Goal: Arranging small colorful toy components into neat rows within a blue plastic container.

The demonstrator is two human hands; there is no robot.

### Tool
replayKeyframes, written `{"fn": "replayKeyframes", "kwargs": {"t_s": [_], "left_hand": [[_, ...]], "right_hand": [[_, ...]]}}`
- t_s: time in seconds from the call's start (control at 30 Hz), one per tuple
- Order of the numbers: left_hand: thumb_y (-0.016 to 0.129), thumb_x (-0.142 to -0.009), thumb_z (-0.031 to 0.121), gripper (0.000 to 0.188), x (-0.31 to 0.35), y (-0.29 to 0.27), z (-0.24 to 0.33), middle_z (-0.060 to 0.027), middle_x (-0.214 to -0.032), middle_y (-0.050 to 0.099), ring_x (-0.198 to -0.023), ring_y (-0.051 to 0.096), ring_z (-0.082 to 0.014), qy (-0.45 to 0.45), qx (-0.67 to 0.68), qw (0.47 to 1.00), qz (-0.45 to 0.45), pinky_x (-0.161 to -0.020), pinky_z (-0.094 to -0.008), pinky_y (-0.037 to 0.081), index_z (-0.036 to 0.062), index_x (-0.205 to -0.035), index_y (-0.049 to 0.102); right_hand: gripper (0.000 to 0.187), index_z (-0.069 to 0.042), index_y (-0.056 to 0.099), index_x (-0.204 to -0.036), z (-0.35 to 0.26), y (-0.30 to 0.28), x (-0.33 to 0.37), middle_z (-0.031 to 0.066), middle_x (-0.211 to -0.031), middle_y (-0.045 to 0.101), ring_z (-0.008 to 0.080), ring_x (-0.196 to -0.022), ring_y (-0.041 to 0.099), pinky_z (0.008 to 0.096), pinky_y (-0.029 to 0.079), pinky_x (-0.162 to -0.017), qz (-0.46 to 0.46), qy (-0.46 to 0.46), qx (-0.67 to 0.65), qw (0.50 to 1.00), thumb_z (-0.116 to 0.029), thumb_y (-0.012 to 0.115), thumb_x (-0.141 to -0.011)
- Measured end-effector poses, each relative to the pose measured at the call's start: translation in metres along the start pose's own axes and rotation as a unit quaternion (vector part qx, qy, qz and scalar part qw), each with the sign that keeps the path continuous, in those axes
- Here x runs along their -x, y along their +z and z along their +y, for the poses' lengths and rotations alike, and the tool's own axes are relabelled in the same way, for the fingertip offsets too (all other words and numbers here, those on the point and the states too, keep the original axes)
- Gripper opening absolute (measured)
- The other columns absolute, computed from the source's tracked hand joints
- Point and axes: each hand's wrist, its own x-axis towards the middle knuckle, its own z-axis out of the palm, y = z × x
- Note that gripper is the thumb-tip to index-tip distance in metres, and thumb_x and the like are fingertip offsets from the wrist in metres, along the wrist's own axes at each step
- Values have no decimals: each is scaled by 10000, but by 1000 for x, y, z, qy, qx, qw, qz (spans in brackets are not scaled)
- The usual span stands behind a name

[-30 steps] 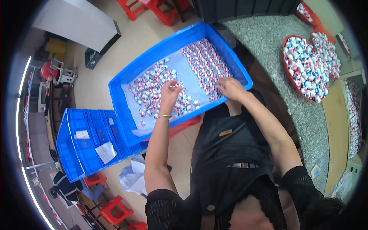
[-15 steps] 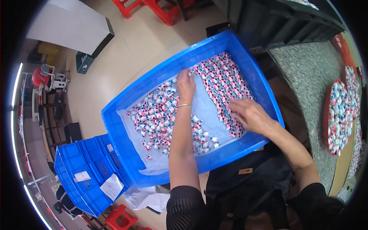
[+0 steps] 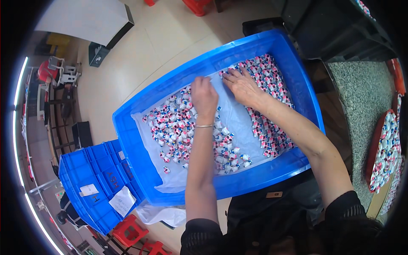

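Observation:
A blue plastic tub (image 3: 187, 68) lined with white sheet (image 3: 233, 121) holds many small figurines, white with pink and blue parts and dark eye spots. On the right they stand in close, even rows (image 3: 267, 85); on the left they lie in a loose heap (image 3: 174, 123). My left hand (image 3: 204, 97), a bracelet at its wrist, is over the far edge of the heap. Motion smears its bent fingers, so what they hold is hidden. My right hand (image 3: 243, 87) has its fingers stretched and spread over the far left corner of the rows, touching figurines there.
Stacked blue crates (image 3: 93, 187) with paper labels stand left of the tub. Red stools (image 3: 129, 229) are near them. A red tray (image 3: 380, 153) full of similar figurines lies at the right on a speckled grey surface (image 3: 357, 97). Dark bins (image 3: 340, 29) rise at the far right.
My right hand has moved from the near part of the rows to their far left corner. My left hand has drawn back from that corner toward the heap. The view has shifted slightly.

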Motion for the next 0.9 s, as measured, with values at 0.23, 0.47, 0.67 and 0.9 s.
{"fn": "replayKeyframes", "kwargs": {"t_s": [0.23,0.47,0.67,0.9], "left_hand": [[655,-735,47,172,-10,-6,-22,-130,-855,591,-831,590,-315,91,-161,976,-112,-713,-413,509,30,-904,636],[628,-714,-2,243,-9,-13,-21,-116,-865,584,-802,609,-299,114,-171,971,-123,-672,-398,525,60,-949,629],[637,-745,26,206,-5,-23,-30,-126,-967,574,-850,620,-321,133,-113,974,-142,-726,-399,536,62,-946,623],[637,-763,25,163,-14,-16,-28,-140,-953,560,-822,608,-319,137,-149,965,-167,-736,-411,521,56,-922,623]], "right_hand": [[445,19,614,-1185,1,-18,25,138,-1335,556,300,-1323,430,521,318,-1105,13,-6,-47,999,14,578,-741],[367,9,639,-1130,5,-23,32,152,-1338,546,305,-1312,437,503,332,-1100,10,-9,-55,998,8,599,-765],[352,-5,638,-1135,8,-18,30,159,-1344,539,306,-1312,434,495,339,-1094,3,4,-61,998,-26,642,-783],[352,-9,644,-1121,13,-16,39,153,-1339,544,303,-1304,443,484,342,-1091,12,0,-52,999,-43,664,-772]]}}
